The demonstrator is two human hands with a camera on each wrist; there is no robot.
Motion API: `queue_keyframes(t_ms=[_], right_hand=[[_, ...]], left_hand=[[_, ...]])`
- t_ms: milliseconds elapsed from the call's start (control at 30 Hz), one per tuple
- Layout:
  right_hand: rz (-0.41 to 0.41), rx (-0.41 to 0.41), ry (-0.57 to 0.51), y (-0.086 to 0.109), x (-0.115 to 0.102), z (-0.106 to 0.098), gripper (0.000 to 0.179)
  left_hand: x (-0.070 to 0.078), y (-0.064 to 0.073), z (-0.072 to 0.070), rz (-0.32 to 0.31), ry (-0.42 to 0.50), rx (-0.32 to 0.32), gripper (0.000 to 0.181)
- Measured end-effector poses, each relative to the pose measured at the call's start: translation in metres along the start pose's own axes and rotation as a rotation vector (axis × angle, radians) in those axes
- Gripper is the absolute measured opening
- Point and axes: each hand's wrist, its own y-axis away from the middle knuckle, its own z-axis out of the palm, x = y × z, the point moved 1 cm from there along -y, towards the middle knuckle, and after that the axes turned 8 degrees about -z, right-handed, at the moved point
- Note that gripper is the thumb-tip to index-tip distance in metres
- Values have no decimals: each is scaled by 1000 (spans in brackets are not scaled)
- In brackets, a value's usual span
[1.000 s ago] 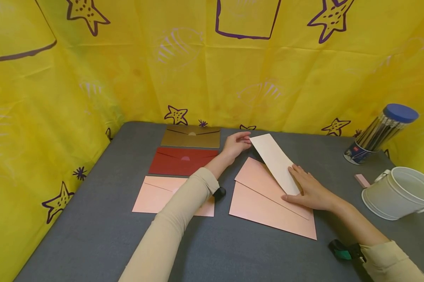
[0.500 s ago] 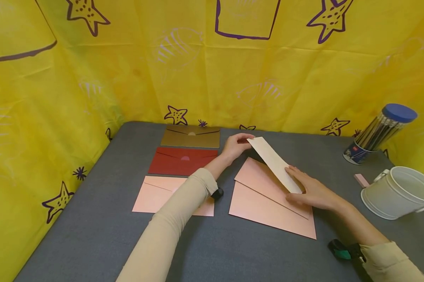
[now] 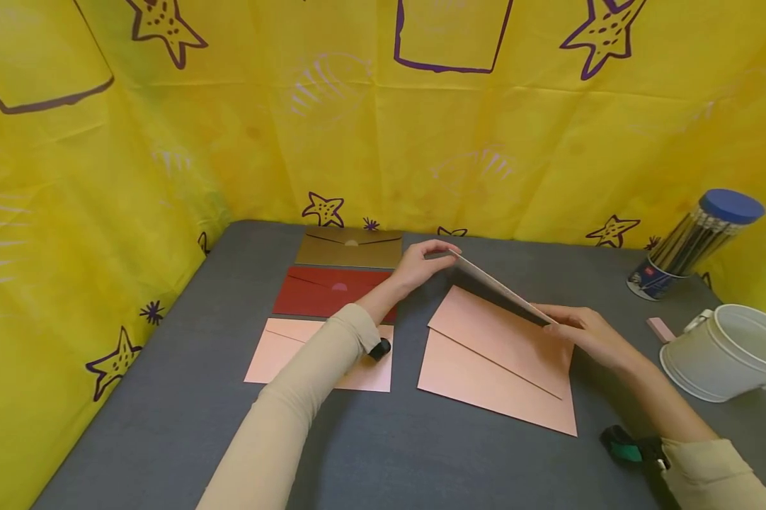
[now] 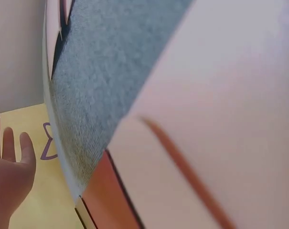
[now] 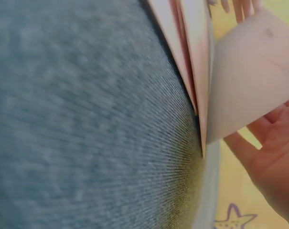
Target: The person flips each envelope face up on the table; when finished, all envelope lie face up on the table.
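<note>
A thin white envelope [image 3: 499, 285] is held tilted above the table, seen almost edge-on in the head view. At its far-left corner my left hand [image 3: 422, 265] pinches it between thumb and fingers. My right hand [image 3: 585, 334] grips the near-right end, thumb on one side and fingers on the other. The right wrist view shows the envelope's broad face [image 5: 251, 78] with a small mark and a faint line. Just below and in front of it, pink envelopes [image 3: 472, 379] lie overlapped on the table. The left wrist view shows my left hand [image 4: 13, 179] at its left edge.
Left of the hands, gold [image 3: 347, 249], red [image 3: 309, 287] and pink [image 3: 275, 358] envelopes lie in a column, partly under my left forearm. At right stand a white bucket [image 3: 701, 358], a pink eraser-like block [image 3: 660, 329] and a tub of pencils [image 3: 655, 278]. A yellow curtain [image 3: 383, 156] hangs behind.
The white envelope has turned from showing its broad face to nearly edge-on. My left fingers have closed on its far corner, and my right hand has risen slightly with its near end.
</note>
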Motion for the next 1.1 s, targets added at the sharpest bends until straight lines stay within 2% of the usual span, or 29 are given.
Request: queue_keyframes(t_ms=[200, 333, 467, 567, 733, 867, 1000, 1100], right_hand=[[52, 111, -52, 0, 7, -7, 35], [95, 139, -66, -1, 12, -10, 37], [135, 173, -71, -1, 16, -11, 34], [177, 167, -52, -2, 20, -11, 36], [230, 104, -2, -3, 27, -11, 42], [250, 87, 49, -3, 30, -12, 44], [269, 83, 104, -4, 33, -12, 46], [273, 89, 130, -5, 35, -12, 47]], left_hand=[[1, 2, -4, 28, 56, -11, 21], [-1, 2, -5, 35, 77, -4, 21], [-1, 3, -7, 16, 72, 19, 23], [-1, 3, -9, -3, 69, 40, 25], [-1, 3, -9, -40, 46, 50, 28], [-3, 1, -9, -86, 1, 39, 29], [-9, 0, -9, -144, -110, 28, 29], [-11, 0, -9, -163, -190, 24, 28]])
